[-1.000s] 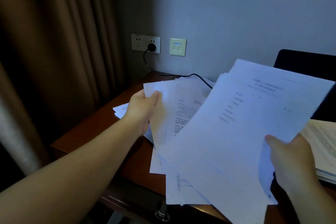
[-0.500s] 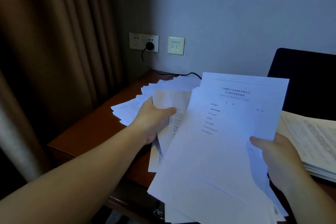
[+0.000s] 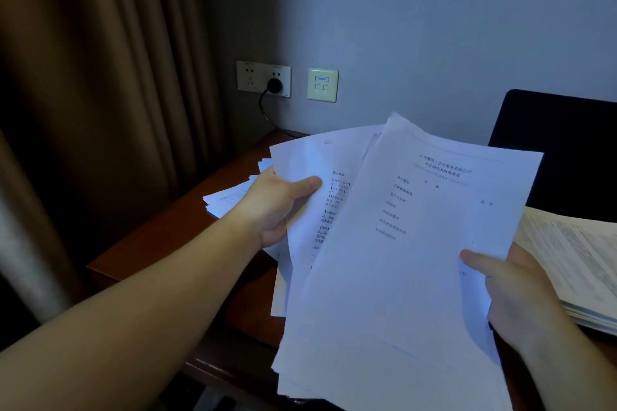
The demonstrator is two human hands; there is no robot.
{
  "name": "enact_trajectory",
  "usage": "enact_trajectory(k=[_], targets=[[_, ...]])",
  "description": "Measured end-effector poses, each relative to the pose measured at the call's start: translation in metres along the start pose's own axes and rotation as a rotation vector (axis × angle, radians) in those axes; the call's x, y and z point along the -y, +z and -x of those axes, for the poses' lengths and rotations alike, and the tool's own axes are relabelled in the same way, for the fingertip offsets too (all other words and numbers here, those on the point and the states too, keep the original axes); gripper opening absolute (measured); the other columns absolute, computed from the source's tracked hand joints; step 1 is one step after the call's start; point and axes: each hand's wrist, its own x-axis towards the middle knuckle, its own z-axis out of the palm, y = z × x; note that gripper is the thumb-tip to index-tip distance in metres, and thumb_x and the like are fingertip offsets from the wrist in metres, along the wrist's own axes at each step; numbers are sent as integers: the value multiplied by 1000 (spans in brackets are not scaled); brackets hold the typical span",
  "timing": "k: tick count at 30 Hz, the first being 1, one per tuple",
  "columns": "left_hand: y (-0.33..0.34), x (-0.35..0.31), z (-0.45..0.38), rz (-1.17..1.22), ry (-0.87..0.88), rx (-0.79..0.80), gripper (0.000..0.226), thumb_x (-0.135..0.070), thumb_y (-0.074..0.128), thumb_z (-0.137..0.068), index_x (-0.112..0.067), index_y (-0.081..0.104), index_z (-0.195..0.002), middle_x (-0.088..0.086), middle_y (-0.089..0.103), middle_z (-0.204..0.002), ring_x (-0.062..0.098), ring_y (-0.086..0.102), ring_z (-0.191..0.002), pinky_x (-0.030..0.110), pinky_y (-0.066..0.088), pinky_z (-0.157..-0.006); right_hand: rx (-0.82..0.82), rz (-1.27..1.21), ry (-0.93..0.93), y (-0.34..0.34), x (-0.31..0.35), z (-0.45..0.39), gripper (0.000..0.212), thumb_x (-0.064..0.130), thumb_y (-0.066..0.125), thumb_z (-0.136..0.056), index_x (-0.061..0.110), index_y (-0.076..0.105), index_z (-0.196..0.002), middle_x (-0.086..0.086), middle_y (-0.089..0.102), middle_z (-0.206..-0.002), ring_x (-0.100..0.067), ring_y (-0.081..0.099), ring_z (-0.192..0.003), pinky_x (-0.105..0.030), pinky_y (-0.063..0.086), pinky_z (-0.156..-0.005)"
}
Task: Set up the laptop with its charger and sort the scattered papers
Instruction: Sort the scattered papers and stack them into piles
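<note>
The desk (image 3: 160, 243) is filling the lower middle of the view, a dark wooden top standing against the wall beside a curtain (image 3: 100, 110). The laptop (image 3: 567, 150) is sitting open at the far right with its screen dark, so it is looking placed but not visibly running. Both hands are holding a loose sheaf (image 3: 400, 260) of white printed sheets above the desk's front edge, fanned and unevened, which suggests the sorting is under way and not finished. At the right a thick stack (image 3: 574, 270) is lying on the desk just in front of the laptop, seemingly the part already gathered. At the left a few stray papers (image 3: 230, 200) are lying on the desk behind the left wrist, not yet collected. The left hand (image 3: 280, 207) is grasping the sheaf's left edge, thumb on top and fingers hidden behind. The right hand (image 3: 521, 294) is gripping the lower right edge, thumb pressing the front sheet. On the wall, a black plug (image 3: 274, 86) is sitting in the socket (image 3: 263, 78), its cable (image 3: 267, 113) running down behind the papers; whether it is reaching the laptop cannot be told. Judging by this, the charger step is looking largely done, while squaring and stacking the papers is what remains.
</note>
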Motion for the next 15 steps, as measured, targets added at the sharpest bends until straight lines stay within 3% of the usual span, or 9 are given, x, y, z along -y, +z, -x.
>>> enact_trajectory(k=[3, 7, 11, 15], targets=[[-2, -5, -1, 34, 18, 41, 33, 6, 54, -99, 0, 60, -131, 18, 76, -109, 31, 76, -88, 43, 65, -75, -15, -18, 20, -1, 2, 0, 35, -6, 59, -95, 20, 65, -118, 10, 69, -109, -18, 61, -109, -36, 39, -98], [0, -9, 0, 25, 23, 77, 28, 4, 54, -99, -5, 64, -124, 16, 76, -109, 30, 76, -88, 44, 64, -78, 22, -58, -1, 4, 6, 5, 39, -9, 58, -94, 17, 64, -123, 10, 69, -109, -9, 62, -106, -28, 42, -92], [8, -12, 2, -7, 26, 79, 25, -1, 60, -99, -13, 62, -122, 11, 78, -102, 29, 77, -86, 43, 65, -74, 148, -26, 3, 6, 6, 10, 41, -10, 54, -95, 16, 66, -124, 3, 76, -113, -17, 67, -109, -37, 47, -96], [11, -14, 1, -22, 42, 106, 35, -1, 60, -99, -9, 57, -133, 16, 76, -111, 32, 75, -93, 50, 63, -83, 123, -12, -27, 0, 3, 5, 48, -9, 56, -94, 19, 63, -132, 4, 74, -121, -22, 66, -118, -46, 44, -108]])
